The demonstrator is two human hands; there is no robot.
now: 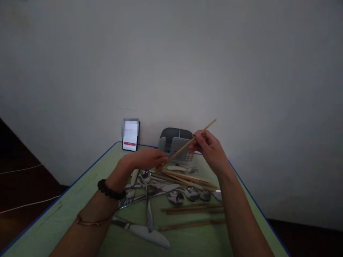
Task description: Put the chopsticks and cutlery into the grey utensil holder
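Observation:
A wooden chopstick [182, 148] slants up to the right above the table, held between both hands. My right hand [210, 148] pinches it near its upper end. At the lower end, the fingers of my left hand [151, 159] are closed around it, partly hiding the tip. Beneath the hands lie loose wooden chopsticks [184, 177], a fork with a pale handle [179, 168] and several spoons. One long spoon [147, 200] points toward me, just below my left hand. Behind the chopstick stands a grey cutlery holder [178, 144], its front partly covered by my right hand.
A phone [130, 135] with a lit screen leans against the wall at the back left. Nearer me on the green table [72, 214] are a table knife [147, 233] and more chopsticks [193, 209]. A blue edge borders the tabletop.

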